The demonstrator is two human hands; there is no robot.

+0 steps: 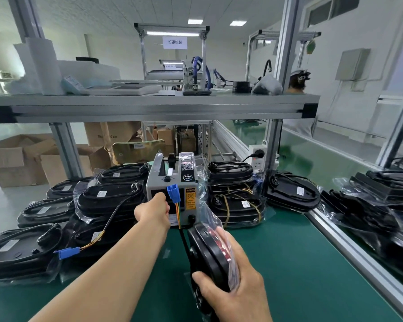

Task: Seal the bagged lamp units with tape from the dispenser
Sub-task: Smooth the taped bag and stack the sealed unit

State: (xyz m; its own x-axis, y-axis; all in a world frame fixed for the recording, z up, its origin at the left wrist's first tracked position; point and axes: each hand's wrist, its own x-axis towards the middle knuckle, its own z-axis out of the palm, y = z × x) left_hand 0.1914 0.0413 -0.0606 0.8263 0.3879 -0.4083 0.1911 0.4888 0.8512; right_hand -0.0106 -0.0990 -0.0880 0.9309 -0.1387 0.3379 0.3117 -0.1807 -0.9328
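Right hand (233, 282) grips black oval lamp unit in clear plastic bag (209, 247), stood on edge, near centre of green bench mat (288, 263). Left hand (155, 209) reaches grey tape dispenser (172, 180) just beyond; fingertips hidden at its mouth, pinching tape or not, cannot tell. Unit likely rigid, weighty; bag slick and loose, so hold the rim. Tape itself indiscernible.

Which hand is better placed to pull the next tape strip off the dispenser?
Left. The left hand is at the front of the tape dispenser, while the right hand grips the bagged lamp unit and would have to release it.
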